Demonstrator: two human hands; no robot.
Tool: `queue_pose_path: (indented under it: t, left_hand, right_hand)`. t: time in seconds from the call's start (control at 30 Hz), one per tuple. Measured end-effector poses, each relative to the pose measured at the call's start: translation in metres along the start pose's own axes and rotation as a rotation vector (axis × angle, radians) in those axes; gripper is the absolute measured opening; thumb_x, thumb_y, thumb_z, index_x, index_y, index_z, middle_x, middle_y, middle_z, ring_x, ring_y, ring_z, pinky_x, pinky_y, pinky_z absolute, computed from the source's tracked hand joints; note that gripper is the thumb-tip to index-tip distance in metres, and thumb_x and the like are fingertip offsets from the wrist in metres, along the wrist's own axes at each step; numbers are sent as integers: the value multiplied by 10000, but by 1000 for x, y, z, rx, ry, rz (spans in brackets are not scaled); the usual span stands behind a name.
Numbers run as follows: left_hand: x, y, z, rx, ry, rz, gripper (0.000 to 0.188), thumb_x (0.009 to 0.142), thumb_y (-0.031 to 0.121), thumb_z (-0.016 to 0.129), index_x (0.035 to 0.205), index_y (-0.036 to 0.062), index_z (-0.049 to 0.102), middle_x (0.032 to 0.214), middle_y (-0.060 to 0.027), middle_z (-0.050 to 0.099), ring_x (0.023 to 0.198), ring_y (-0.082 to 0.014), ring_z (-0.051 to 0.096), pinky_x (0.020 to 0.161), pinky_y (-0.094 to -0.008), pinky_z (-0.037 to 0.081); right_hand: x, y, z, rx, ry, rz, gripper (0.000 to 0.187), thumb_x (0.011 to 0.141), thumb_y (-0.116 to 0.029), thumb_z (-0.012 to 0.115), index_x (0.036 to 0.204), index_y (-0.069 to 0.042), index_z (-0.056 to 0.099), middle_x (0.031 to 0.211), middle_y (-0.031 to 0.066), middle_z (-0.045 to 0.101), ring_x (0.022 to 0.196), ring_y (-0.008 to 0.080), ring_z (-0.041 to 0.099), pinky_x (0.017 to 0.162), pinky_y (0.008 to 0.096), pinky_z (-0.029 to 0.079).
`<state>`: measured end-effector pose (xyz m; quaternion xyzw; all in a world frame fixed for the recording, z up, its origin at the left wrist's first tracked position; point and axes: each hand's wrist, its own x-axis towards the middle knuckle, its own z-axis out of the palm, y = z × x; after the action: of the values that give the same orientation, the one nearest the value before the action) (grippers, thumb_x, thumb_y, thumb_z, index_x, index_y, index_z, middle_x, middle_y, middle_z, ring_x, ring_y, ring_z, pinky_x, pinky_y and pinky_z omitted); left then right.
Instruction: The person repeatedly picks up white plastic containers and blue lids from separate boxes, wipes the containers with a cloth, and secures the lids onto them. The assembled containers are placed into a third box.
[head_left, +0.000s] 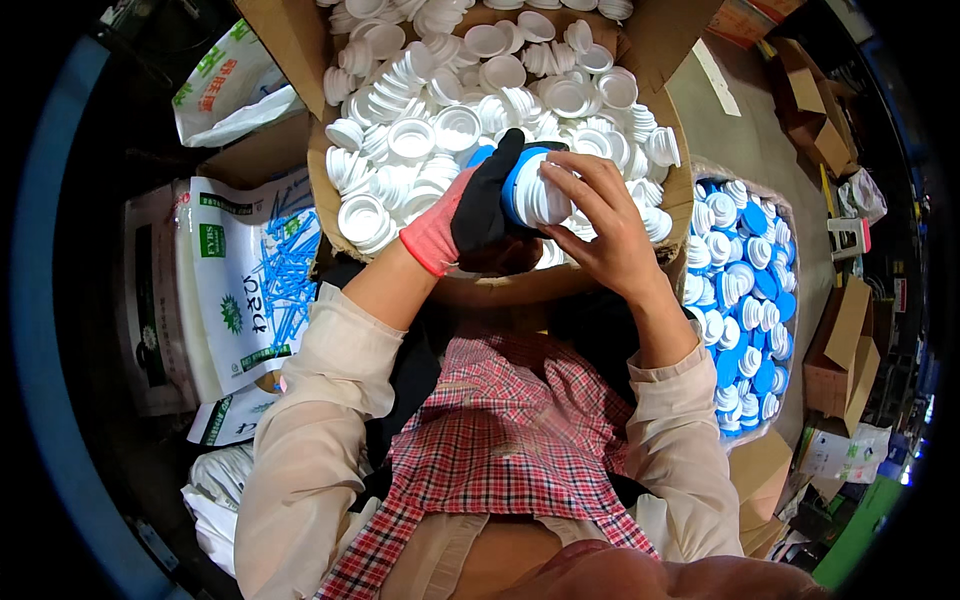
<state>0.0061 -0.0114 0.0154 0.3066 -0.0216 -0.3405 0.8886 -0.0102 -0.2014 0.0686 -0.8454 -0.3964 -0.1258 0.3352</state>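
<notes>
In front of me, over the near edge of a cardboard box point(480, 293), my hands meet. My left hand point(468, 212), in a black and pink glove, is closed around a blue round cap point(513, 190). The bare fingers of my right hand point(612, 232) grip a white ribbed plastic insert point(543, 192), which sits against the cap's open side. Whether the two are fully pressed together cannot be told. More blue shows behind the gloved thumb. Loose white ribbed inserts point(410, 140) fill the box beneath and beyond my hands.
To the right, a lined container holds many blue-and-white caps point(740, 310). Thin blue plastic strips point(288, 275) lie on a white printed sack point(225, 300) at the left. Opened cardboard boxes point(845, 350) stand along the far right. A white plastic bag point(215, 505) rests at lower left.
</notes>
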Motion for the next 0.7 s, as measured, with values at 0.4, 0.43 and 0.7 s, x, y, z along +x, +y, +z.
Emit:
queue_pose_path:
  t: [0.4, 0.43, 0.7]
  left_hand:
    - [-12, 13, 10, 436, -31, 125, 572, 807, 268, 732, 1285, 47, 507, 1119, -70, 603, 970, -163, 585, 826, -312, 487]
    - [-13, 15, 10, 484, -48, 122, 627, 778, 214, 769, 1311, 29, 494, 1174, -78, 601, 1050, -157, 581, 895, -310, 485]
    - [1, 2, -9, 742, 169, 440, 449, 793, 46, 666, 1212, -36, 529, 1101, -89, 621, 993, -158, 589, 886, -302, 469]
  right_hand:
    - [0, -6, 5, -46, 39, 27, 651, 616, -42, 777, 1230, -63, 559, 1227, 144, 524, 1129, 352, 500, 952, 415, 434]
    - [0, -5, 1, -6, 36, 58, 659, 627, -75, 786, 1243, -62, 553, 1244, 146, 514, 1140, 353, 493, 967, 411, 421]
    - [-8, 25, 4, 573, 125, 526, 770, 743, -258, 811, 1365, -11, 431, 1262, 156, 537, 1130, 235, 553, 926, 354, 487]
